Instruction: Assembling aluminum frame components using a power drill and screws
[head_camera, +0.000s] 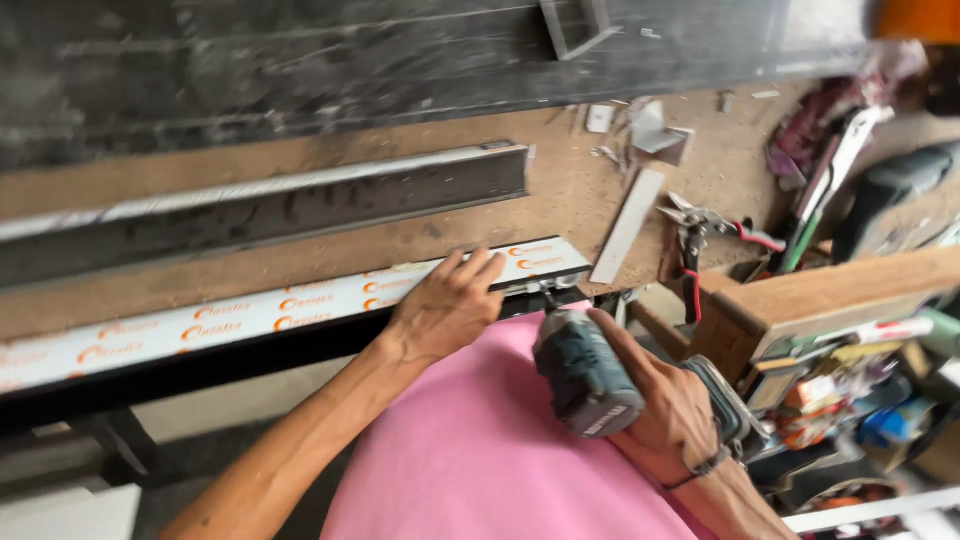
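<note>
**Drill at the end of a film-covered metal bar**

The left hand (447, 305) lies flat, fingers spread and pressing down on the long metal bar wrapped in white protective film with orange markings (250, 318), which runs along the near edge of the worn wooden workbench (560, 190); the palm sits just short of the bar's right end, seemingly to keep it from shifting. The right hand (672, 405) is closed around the grip of a dark teal cordless drill (583, 372), whose nose points up at the bar's end, right beside the left fingertips; the bit itself is too blurred to make out, so contact cannot be confirmed. A pink garment (480, 440) fills the lower middle of the view.

Behind the bar, apart from it, a dark steel angle section (270, 205) lies parallel; a short white strip (627, 226) rests aslant near the bar's right end, with small metal offcuts (655, 135) beyond it. Red-handled snips (700, 225) lie at the bench corner; a wooden box edge (830, 285) and cluttered packets crowd the right side, close to the drilling elbow.
</note>
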